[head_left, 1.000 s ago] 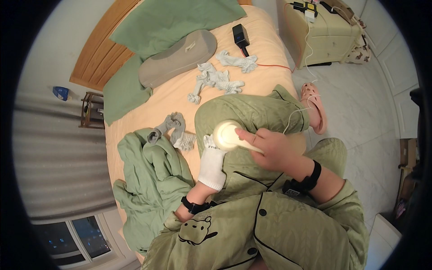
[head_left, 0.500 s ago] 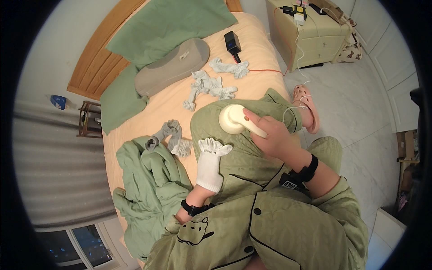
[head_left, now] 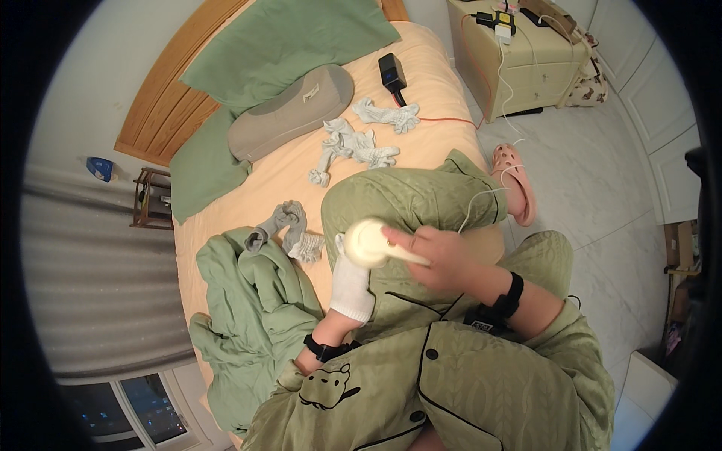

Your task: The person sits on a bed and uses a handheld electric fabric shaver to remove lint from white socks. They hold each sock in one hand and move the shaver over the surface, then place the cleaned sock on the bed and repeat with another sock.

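A white toe sock [head_left: 352, 301] is pulled over my left hand [head_left: 350, 282], covering it to the wrist. Its fingers are hidden by the sock and by the round head of a cream fabric shaver [head_left: 366, 244], which lies over the sock's toe end. My right hand [head_left: 442, 259] is closed round the shaver's handle, index finger stretched along the top near the head. A white cord [head_left: 468, 213] loops near the shaver across my trouser leg. Left of the sock, a grey sock [head_left: 289, 225] lies crumpled on the bed.
Several pale grey socks [head_left: 350, 143] lie farther up the peach bed sheet [head_left: 282, 177]. Beyond them are a grey pillow [head_left: 289, 113] and a black box-shaped device [head_left: 392, 71] with a red cable. Green bedding [head_left: 248, 301] is bunched at left; a cream nightstand [head_left: 519, 68] stands far right.
My right hand has brought the fabric shaver left and nearer, from above my trouser leg to over the toe end of the sock. My left hand stays in about the same place.
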A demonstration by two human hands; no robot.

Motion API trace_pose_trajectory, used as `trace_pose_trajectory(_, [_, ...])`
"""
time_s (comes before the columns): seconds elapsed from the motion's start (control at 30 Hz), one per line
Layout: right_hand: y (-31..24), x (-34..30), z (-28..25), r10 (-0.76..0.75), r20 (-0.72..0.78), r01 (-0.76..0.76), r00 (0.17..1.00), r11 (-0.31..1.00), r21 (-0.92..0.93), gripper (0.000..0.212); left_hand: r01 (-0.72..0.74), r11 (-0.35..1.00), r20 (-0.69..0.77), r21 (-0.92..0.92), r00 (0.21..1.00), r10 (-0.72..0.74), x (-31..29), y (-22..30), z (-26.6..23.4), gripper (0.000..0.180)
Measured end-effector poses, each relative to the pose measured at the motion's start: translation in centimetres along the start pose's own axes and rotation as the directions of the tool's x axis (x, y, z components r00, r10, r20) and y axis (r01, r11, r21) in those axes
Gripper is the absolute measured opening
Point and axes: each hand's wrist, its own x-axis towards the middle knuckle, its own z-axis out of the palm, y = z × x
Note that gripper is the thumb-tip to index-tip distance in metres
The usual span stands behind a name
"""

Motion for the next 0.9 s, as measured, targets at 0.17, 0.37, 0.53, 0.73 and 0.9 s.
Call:
trace_pose_trajectory(0.17, [1.5,0.5,-0.6,0.108,-0.198,-0.119,0.974,0.992,-0.040,0.065,-0.052,0.980,-0.010,0.194,0.998,0.055,0.5,1.3,-0.7,0.067])
trace_pose_trajectory(0.37, [1.2,-0.5,-0.8,0.112,-0.066,-0.107,0.992,0.991,0.077,0.065,-0.042,0.970,-0.089,0.241,0.994,0.065,0.2,0.7,0.0,0.065])
trace_pose_trajectory(0.53, [0.3,-1.2,-0.3,-0.056,0.106,0.048,0.993,0.996,0.076,0.067,0.086,0.992,-0.011,-0.092,0.996,-0.088,-0.1,0.3,0.2,0.063])
trace_pose_trajectory(0.73, [0.9,0.4,0.0,0.030,-0.132,-0.039,0.991,0.997,-0.067,0.069,-0.095,0.929,-0.095,0.359,0.986,0.138,-0.1,0.5,0.0,0.061])
trace_pose_trajectory(0.9, [0.0,-0.1,-0.4,-0.147,0.163,0.149,0.976,0.989,-0.002,0.071,0.013,1.000,0.029,0.001,1.000,-0.013,-0.1,-0.2,0.1,0.066])
